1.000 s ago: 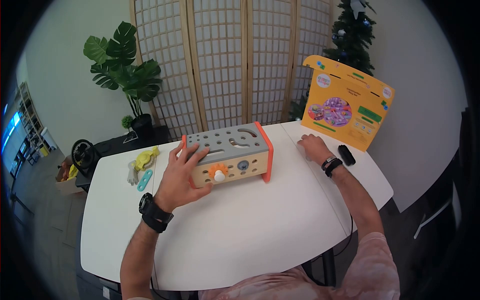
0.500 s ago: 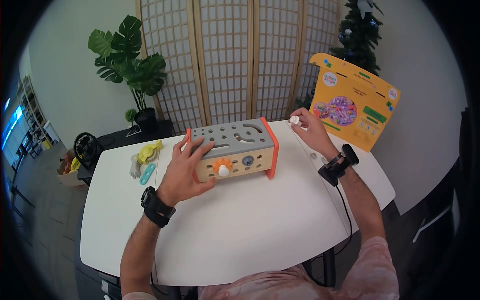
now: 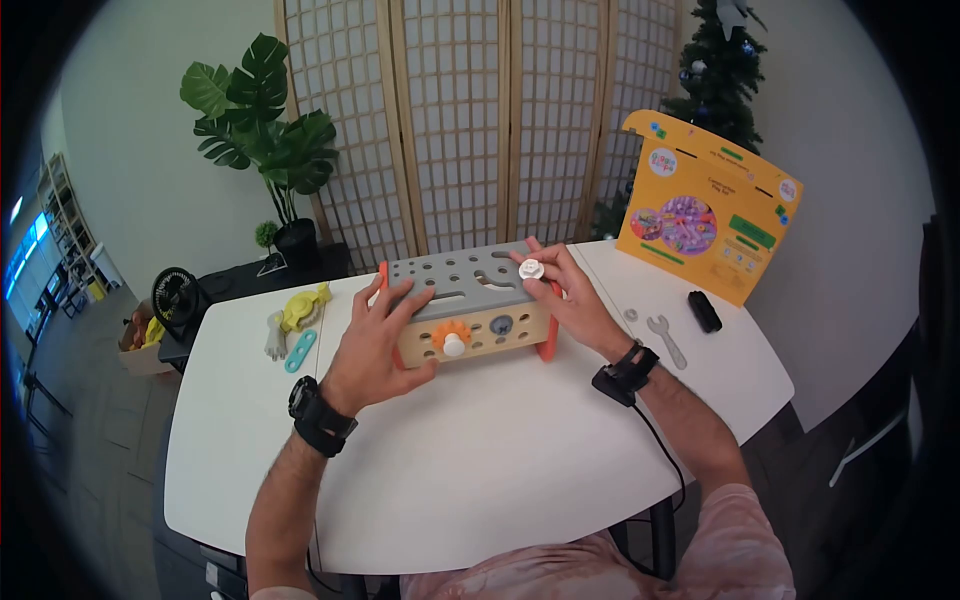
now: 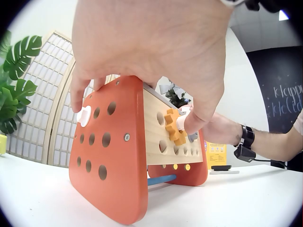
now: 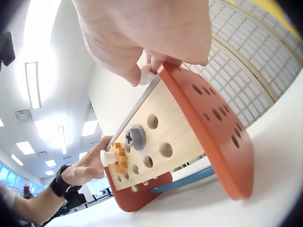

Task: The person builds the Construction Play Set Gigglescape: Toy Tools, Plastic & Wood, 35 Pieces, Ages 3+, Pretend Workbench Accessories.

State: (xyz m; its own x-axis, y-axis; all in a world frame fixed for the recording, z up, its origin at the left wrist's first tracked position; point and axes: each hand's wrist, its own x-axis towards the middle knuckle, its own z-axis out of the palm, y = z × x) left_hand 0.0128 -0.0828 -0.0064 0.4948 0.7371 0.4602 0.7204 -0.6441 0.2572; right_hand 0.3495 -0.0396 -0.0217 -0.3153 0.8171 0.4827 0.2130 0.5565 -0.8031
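Note:
A toy workbench (image 3: 485, 348) with a grey holed top and red end panels stands on the white table. My left hand (image 3: 365, 350) holds its left end, fingers spread over the top and thumb at the front. Between thumb and fingers, my right hand (image 3: 580, 308) pinches a white plastic screw (image 3: 531, 269) over the top's right end. On the wooden front sit an orange gear (image 4: 175, 126) with a white peg (image 5: 108, 158) and a grey screw (image 5: 135, 137). Another white peg (image 4: 84, 116) sticks out of the left end panel.
Right of the workbench lie a grey toy wrench (image 3: 667, 342), a small nut (image 3: 631, 315) and a black object (image 3: 704, 312). A yellow box (image 3: 735, 260) stands behind them. At the left are a teal strip (image 3: 300, 352), a yellow piece (image 3: 303, 308) and a grey piece (image 3: 276, 338).
My right hand has picked up the white screw from the table's right side and carried it left to the workbench top. My left hand has stayed on the workbench.

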